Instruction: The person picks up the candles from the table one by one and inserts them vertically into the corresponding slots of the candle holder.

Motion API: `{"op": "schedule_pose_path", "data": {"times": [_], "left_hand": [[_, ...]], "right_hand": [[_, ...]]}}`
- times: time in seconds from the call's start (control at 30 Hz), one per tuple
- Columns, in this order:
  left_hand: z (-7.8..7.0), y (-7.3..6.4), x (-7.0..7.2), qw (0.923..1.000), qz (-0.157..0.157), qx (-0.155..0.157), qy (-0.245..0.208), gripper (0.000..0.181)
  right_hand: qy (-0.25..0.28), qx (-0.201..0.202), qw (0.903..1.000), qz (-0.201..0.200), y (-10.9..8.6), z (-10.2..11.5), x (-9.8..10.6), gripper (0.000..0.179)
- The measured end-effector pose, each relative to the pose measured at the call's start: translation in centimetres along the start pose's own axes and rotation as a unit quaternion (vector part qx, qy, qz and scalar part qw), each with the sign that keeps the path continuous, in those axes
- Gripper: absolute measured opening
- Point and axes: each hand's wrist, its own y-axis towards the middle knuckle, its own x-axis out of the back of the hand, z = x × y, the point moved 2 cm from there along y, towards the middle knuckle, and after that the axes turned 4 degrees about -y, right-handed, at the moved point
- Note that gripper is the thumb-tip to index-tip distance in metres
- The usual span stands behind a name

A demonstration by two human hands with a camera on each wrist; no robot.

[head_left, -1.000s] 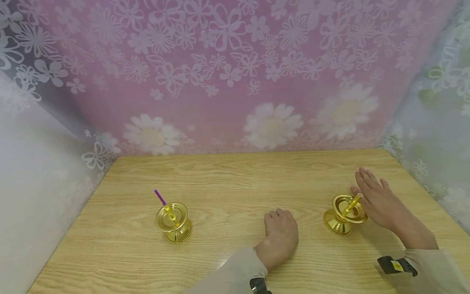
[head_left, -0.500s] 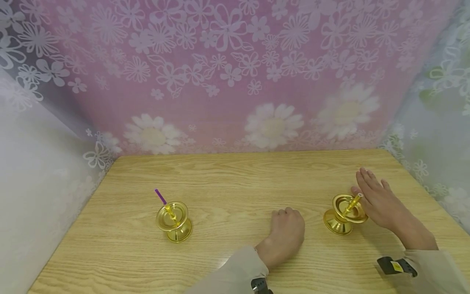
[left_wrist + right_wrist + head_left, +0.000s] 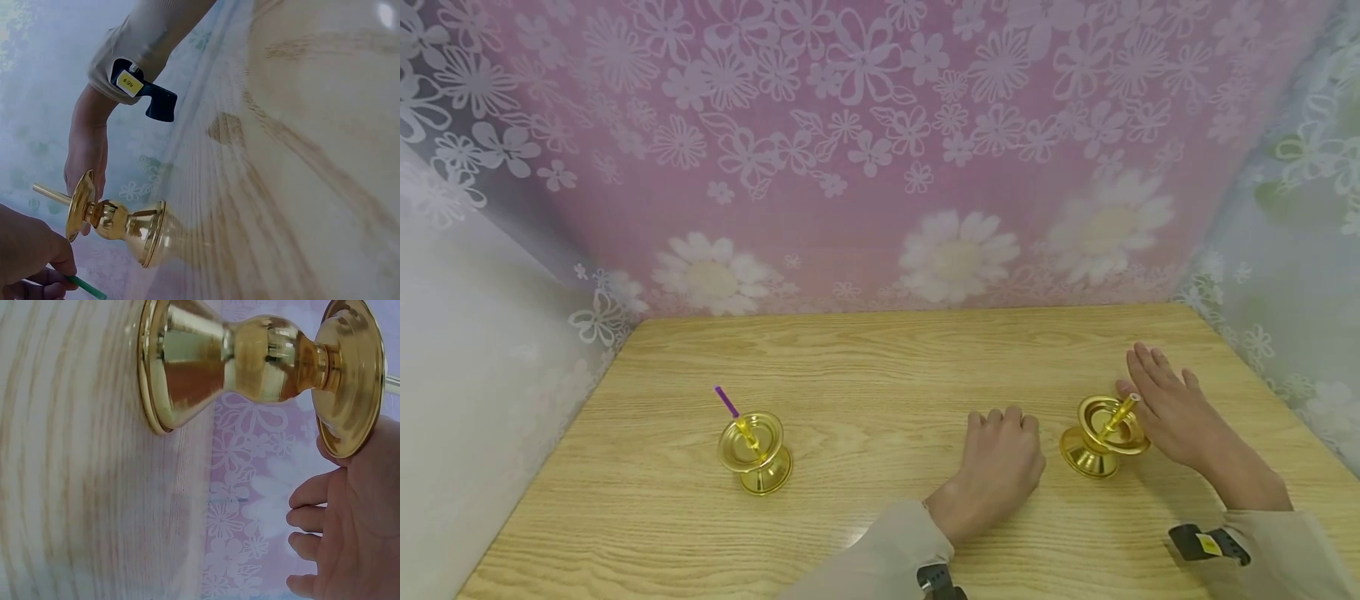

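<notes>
My left hand (image 3: 1000, 462), seen from its back in the head view, is left of a gold candle holder (image 3: 1090, 457). Thumb and fingers pinch a thin green candle (image 3: 89, 289), which shows in the left wrist view and is almost wholly hidden from the head. That holder stands upright, its narrow gold tube (image 3: 1120, 415) rising from the dish with nothing in the top. Against the dish's right side is my right hand (image 3: 1176, 412), fingers extended. The right wrist view has its thumb right at the dish rim (image 3: 350, 419) and the palm (image 3: 369, 519) facing the holder.
A second gold candle holder (image 3: 766, 477) stands at the left of the wooden table (image 3: 880, 358), with a thin purple candle (image 3: 727, 402) leaning in its tube. A pink flowered curtain (image 3: 850, 208) hangs along the back edge, pale ones at both sides.
My left hand has moved right and slightly farther from me, nearer the right candle holder. The right hand and both holders have stayed in place.
</notes>
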Motion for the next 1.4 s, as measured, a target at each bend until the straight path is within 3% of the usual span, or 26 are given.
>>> {"op": "schedule_pose_path", "data": {"times": [0.37, 0.57, 1.07, 1.4], "left_hand": [[0.4, 1.1, 1.3, 0.9957, -0.041, -0.008, -0.083, 0.03], [0.3, 2.0, 2.0, 0.9905, -0.057, 0.002, -0.125, 0.017], [-0.1, 4.9, 4.1, 0.9822, -0.103, -0.04, -0.152, 0.015], [-1.7, 6.7, 5.0, 0.9758, -0.094, -0.047, -0.191, 0.019]], "right_hand": [[-0.003, -0.008, 0.9999, 0.011, 0.1, 0.3, 0.3, 0.054], [-0.002, -0.008, 0.9999, 0.011, 0.0, 0.2, 0.1, 0.054], [0.012, -0.008, 0.9999, 0.009, 0.1, 0.4, 0.0, 0.053], [0.03, -0.01, 0.9994, 0.01, 0.0, 0.1, -0.1, 0.051]]}}
